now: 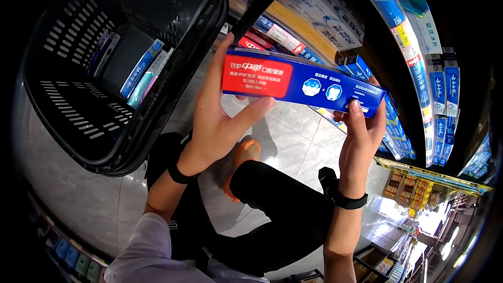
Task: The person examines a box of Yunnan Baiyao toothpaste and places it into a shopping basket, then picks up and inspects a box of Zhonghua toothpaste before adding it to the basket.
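Note:
A long blue toothpaste box (306,85) with a red panel at its left end is held up in front of me, its printed side facing me. My left hand (215,118) grips the red end, thumb across the lower edge and fingers behind. At the blue end, my right hand (361,128) pinches the box, its thumb on the printed side. Some fingers of both hands are hidden behind the box. Both wrists wear black bands.
A black plastic basket (112,141) at left holds several boxes, among them a blue-and-white box (141,69). Shelves of toothpaste boxes (445,89) with price strips (403,34) curve along the right. Below are the grey tiled floor (293,149) and an orange shoe (243,160).

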`<state>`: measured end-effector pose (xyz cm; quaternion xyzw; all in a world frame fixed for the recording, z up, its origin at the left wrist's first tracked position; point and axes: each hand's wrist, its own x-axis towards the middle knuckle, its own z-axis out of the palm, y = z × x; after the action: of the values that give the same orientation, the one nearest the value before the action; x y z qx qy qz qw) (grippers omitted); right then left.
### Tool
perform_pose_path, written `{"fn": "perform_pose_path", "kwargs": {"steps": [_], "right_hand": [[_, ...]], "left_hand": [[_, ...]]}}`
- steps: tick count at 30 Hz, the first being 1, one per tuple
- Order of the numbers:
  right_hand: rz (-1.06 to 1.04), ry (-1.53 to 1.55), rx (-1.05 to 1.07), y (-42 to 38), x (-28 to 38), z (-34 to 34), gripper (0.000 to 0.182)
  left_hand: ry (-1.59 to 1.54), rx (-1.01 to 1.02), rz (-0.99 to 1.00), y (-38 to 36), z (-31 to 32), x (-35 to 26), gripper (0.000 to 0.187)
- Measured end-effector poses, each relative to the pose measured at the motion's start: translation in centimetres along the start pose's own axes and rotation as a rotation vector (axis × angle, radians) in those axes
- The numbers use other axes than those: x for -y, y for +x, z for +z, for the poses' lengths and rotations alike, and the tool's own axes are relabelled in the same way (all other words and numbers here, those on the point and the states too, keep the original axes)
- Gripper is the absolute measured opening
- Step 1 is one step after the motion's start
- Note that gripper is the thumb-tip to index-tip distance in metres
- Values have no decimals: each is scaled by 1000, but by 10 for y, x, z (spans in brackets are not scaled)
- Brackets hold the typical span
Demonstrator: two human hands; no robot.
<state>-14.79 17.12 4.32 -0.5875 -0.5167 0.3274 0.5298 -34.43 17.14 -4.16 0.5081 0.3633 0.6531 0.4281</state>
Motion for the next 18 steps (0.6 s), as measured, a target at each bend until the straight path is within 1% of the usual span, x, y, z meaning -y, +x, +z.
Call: {"fn": "perform_pose_path", "kwargs": {"steps": [6,14,18], "right_hand": [[-1,-16,2,0,1,1,55],[18,-15,12,-1,3,3,55],[22,-14,12,-2,4,5,56]], "left_hand": [[-14,-11,-8,-1,0,-1,84],[11,-28,29,0,-3,0,84],[-4,-22,6,-1,-2,-1,84]]}}
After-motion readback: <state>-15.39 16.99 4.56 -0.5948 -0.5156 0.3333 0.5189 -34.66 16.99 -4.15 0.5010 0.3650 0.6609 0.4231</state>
